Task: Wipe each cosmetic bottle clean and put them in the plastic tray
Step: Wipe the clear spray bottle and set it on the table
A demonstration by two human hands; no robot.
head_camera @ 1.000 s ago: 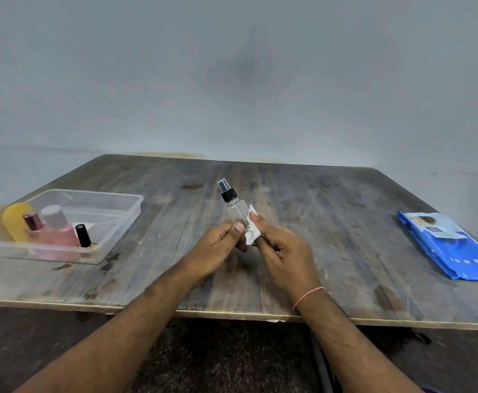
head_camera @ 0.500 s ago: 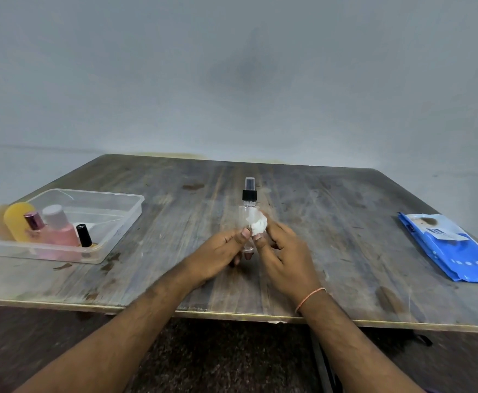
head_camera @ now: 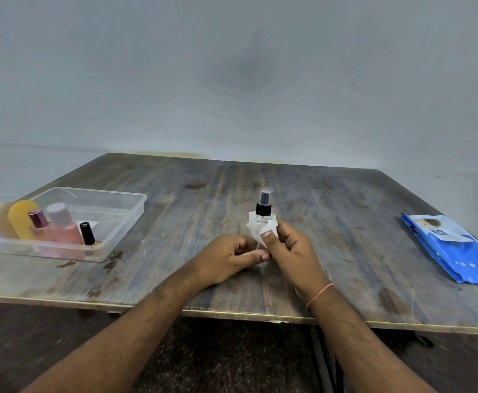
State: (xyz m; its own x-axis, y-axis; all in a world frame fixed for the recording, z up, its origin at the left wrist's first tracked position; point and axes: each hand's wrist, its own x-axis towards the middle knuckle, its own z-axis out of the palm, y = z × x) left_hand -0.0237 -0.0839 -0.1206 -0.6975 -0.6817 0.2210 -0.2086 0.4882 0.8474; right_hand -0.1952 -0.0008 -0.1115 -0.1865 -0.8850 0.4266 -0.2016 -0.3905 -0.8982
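Observation:
A clear spray bottle (head_camera: 263, 207) with a black pump stands upright above the middle of the table. My left hand (head_camera: 229, 258) pinches its lower end. My right hand (head_camera: 291, 251) wraps a white wipe (head_camera: 256, 228) round the bottle's body, thumb pressed on the wipe. The clear plastic tray (head_camera: 124, 214) sits at the left and holds a yellow bottle (head_camera: 20, 218), a pink bottle (head_camera: 63, 226) with a grey cap, a small bottle (head_camera: 37, 221) with a metallic pink cap and a black-capped nail polish (head_camera: 87, 234).
A blue pack of wipes (head_camera: 456, 248) lies near the table's right edge. The worn wooden table (head_camera: 331, 208) ends close in front of me, with dark floor below. A grey wall stands behind it.
The bottle went from tilted left to upright. My right hand moved the wipe up the bottle's body until it wrapped just under the black pump.

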